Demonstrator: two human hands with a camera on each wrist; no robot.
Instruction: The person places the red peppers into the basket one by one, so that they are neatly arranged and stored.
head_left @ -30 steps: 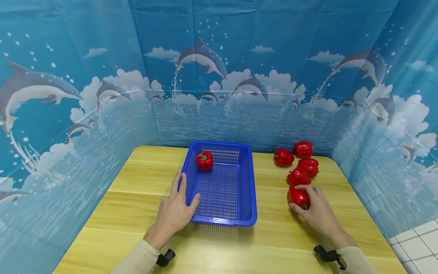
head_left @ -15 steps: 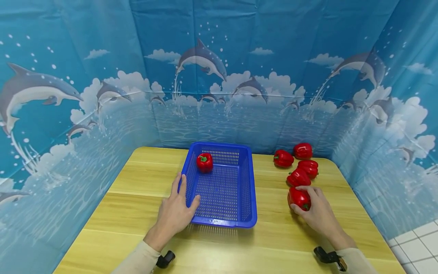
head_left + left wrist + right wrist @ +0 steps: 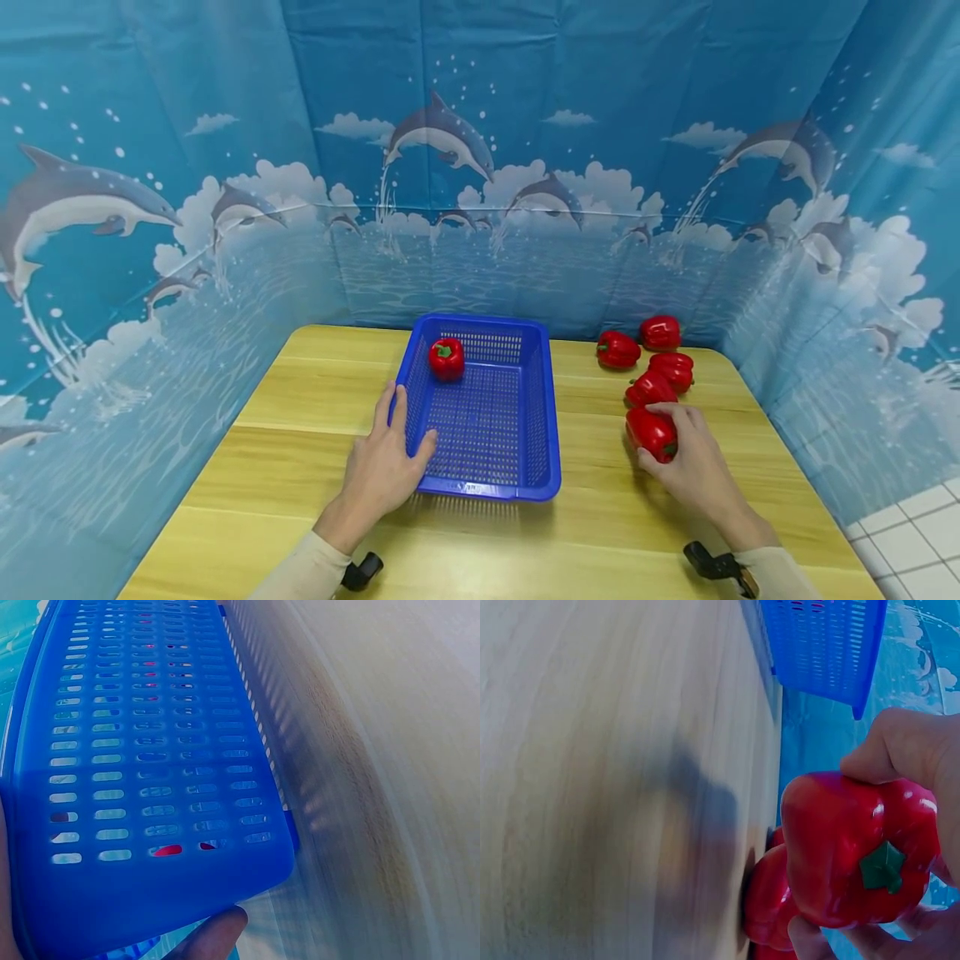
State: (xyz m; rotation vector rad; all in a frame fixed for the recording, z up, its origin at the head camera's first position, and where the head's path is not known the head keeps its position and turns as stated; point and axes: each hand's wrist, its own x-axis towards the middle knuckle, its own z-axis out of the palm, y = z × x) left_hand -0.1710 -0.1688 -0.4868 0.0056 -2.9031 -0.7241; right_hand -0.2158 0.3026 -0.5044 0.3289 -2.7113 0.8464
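A blue slotted basket (image 3: 480,489) stands on the wooden table, with one red bell pepper (image 3: 447,360) at its back left. My left hand (image 3: 381,468) rests at the basket's left side, fingers fairly straight over the rim; a fingertip touches the basket wall (image 3: 150,900) in the left wrist view. On the right, my right hand (image 3: 699,468) grips a red pepper (image 3: 649,433) between thumb and fingers. The right wrist view shows this held pepper (image 3: 840,847) with its green stem facing the camera, partly hiding another pepper (image 3: 765,900).
Several more red peppers lie beyond the right hand, among them one behind the held pepper (image 3: 649,389) and one near the table's back edge (image 3: 661,332). A blue dolphin-print curtain (image 3: 465,267) surrounds the table (image 3: 300,417) at the back and sides.
The view has shifted slightly. The right thumb sits a little differently on the held pepper, which looks slightly tilted. The left hand and basket have hardly moved.
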